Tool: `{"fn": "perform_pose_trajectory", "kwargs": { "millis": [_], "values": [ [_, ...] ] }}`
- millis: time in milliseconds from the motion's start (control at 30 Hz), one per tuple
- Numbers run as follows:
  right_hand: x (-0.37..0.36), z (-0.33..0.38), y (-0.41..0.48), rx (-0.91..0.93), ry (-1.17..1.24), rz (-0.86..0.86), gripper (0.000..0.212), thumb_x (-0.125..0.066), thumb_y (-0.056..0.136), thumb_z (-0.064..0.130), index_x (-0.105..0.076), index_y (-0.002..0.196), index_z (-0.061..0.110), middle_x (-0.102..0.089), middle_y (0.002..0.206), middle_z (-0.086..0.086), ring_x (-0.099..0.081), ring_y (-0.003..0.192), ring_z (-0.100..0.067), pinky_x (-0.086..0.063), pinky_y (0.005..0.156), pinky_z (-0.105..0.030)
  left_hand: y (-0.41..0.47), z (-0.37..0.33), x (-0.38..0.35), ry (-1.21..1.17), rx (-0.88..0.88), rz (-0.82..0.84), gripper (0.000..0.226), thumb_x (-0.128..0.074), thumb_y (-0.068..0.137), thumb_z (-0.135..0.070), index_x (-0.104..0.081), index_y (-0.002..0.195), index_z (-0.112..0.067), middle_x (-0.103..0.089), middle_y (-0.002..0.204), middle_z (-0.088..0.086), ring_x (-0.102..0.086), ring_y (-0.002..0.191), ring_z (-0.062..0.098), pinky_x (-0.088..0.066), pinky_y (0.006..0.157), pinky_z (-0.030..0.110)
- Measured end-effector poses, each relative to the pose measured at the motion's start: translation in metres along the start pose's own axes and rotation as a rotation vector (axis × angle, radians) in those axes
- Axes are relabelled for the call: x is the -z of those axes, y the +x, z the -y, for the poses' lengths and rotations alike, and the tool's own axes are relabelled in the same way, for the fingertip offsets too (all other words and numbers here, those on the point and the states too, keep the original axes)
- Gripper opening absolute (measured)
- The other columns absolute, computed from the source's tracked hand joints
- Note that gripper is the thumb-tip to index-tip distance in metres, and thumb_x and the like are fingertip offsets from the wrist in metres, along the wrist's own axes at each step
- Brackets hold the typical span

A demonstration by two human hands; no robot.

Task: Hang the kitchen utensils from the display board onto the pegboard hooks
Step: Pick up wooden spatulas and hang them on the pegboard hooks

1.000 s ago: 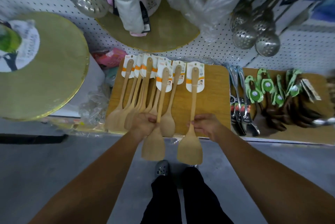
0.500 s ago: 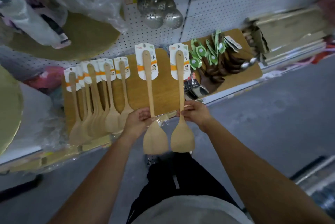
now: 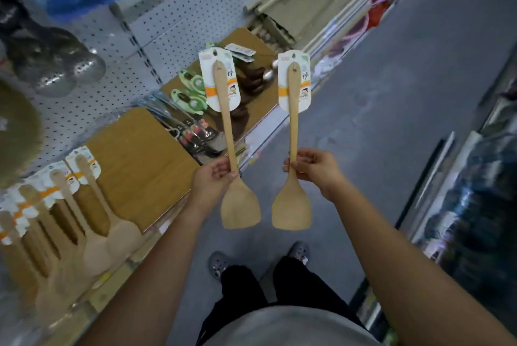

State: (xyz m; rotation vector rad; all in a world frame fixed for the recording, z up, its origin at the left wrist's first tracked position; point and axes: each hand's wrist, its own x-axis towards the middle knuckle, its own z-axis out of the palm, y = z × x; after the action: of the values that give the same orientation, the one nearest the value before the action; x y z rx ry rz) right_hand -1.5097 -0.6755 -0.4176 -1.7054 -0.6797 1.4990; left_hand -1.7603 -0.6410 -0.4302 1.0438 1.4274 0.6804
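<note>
My left hand [image 3: 213, 182] grips the lower handle of a wooden spatula [image 3: 240, 210], held upright with its label card at the top. My right hand [image 3: 314, 169] pinches a second wooden spatula [image 3: 291, 210] the same way. Both hang over the floor, away from the wooden display board [image 3: 140, 155]. Several more carded wooden spatulas [image 3: 92, 222] lie on that board at the lower left. The white pegboard [image 3: 134, 57] rises behind the board.
Metal skimmers [image 3: 58, 68] hang on the pegboard at the left. Green-carded dark utensils [image 3: 193, 93] and packed tools lie on a second board further along. Shelving with boxed goods [image 3: 316, 1] runs along the aisle. A dark rack [image 3: 475, 191] stands at the right. Grey floor lies below.
Both hands have lifted their spatulas off the display board and carried them right, out over the aisle floor. The view has swung right along the shelf.
</note>
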Motion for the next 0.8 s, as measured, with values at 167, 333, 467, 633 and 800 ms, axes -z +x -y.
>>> {"fn": "perform_pose_trajectory", "kwargs": {
  "millis": [167, 333, 467, 633, 800],
  "values": [
    [0.095, 0.005, -0.013, 0.036, 0.08, -0.085, 0.022, -0.055, 0.094, -0.009, -0.066, 0.097, 0.009, -0.073, 0.094, -0.013, -0.073, 0.083, -0.026, -0.06, 0.085, -0.038, 0.007, -0.032, -0.098, 0.023, -0.038, 0.111, 0.036, -0.07, 0.083, 0.008, -0.069, 0.1, -0.023, -0.075, 0.088, -0.011, -0.068, 0.084, 0.0, -0.053, 0.078, 0.018],
    [0.178, 0.009, -0.024, 0.049, 0.126, -0.183, 0.02, -0.055, 0.093, -0.012, -0.064, 0.099, 0.005, -0.072, 0.093, -0.014, -0.073, 0.075, -0.02, -0.061, 0.08, -0.032, 0.014, -0.059, -0.18, 0.054, -0.04, 0.191, 0.043, -0.071, 0.082, 0.006, -0.063, 0.123, -0.002, -0.071, 0.108, 0.008, -0.068, 0.101, 0.02, -0.054, 0.092, 0.031],
    [0.224, 0.016, -0.023, 0.058, 0.175, -0.253, 0.021, -0.058, 0.092, -0.01, -0.063, 0.111, -0.002, -0.072, 0.101, -0.019, -0.073, 0.085, -0.029, -0.061, 0.082, -0.033, 0.023, -0.082, -0.231, 0.099, -0.046, 0.239, 0.041, -0.072, 0.082, 0.003, -0.064, 0.121, -0.005, -0.07, 0.109, 0.009, -0.068, 0.102, 0.022, -0.055, 0.093, 0.034],
    [0.262, 0.034, 0.0, 0.067, 0.222, -0.303, 0.019, -0.057, 0.094, -0.009, -0.063, 0.11, -0.002, -0.072, 0.101, -0.019, -0.073, 0.083, -0.027, -0.061, 0.079, -0.029, 0.06, -0.104, -0.279, 0.123, -0.053, 0.294, 0.04, -0.072, 0.081, 0.005, -0.063, 0.12, -0.001, -0.069, 0.11, 0.013, -0.066, 0.105, 0.026, -0.053, 0.097, 0.04],
    [0.298, 0.062, 0.047, 0.074, 0.246, -0.342, 0.019, -0.057, 0.093, -0.01, -0.066, 0.103, 0.003, -0.073, 0.094, -0.013, -0.073, 0.078, -0.022, -0.061, 0.077, -0.028, 0.118, -0.129, -0.325, 0.115, -0.068, 0.37, 0.037, -0.073, 0.081, 0.005, -0.064, 0.116, -0.005, -0.07, 0.101, 0.005, -0.066, 0.096, 0.019, -0.054, 0.094, 0.04]
  ]
}}
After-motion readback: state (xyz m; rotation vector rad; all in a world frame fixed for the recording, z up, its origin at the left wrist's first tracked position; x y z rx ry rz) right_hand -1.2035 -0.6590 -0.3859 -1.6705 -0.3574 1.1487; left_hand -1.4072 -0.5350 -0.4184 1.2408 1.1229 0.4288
